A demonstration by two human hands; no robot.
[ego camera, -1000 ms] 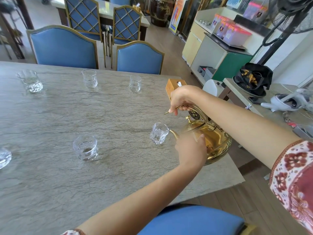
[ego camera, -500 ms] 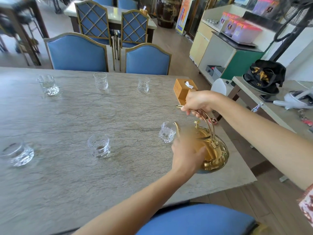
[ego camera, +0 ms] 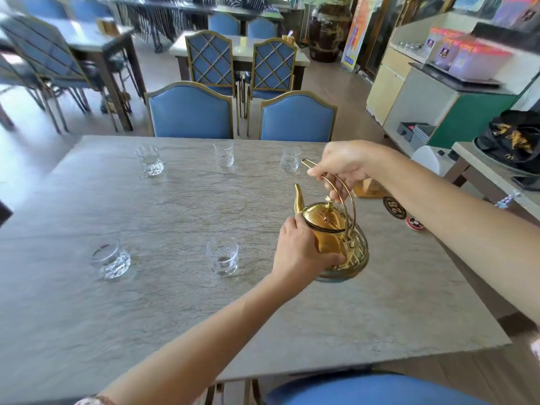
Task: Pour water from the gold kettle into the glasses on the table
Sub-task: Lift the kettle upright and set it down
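The gold kettle (ego camera: 333,232) sits right of centre in the frame, upright or nearly so, and I cannot tell whether its base rests on the table (ego camera: 175,302) or hangs just above it. The right hand (ego camera: 342,166) is closed around the top of the hoop handle; the left hand (ego camera: 301,252) is cupped against the kettle's near side, steadying the body. The spout points toward the upper left of the frame. The nearest glass (ego camera: 222,256) stands to the left of the kettle, apart from it and well off the spout's line, so pouring there would mean swinging the kettle left. The far glass (ego camera: 290,159) lies above, closer to that line.
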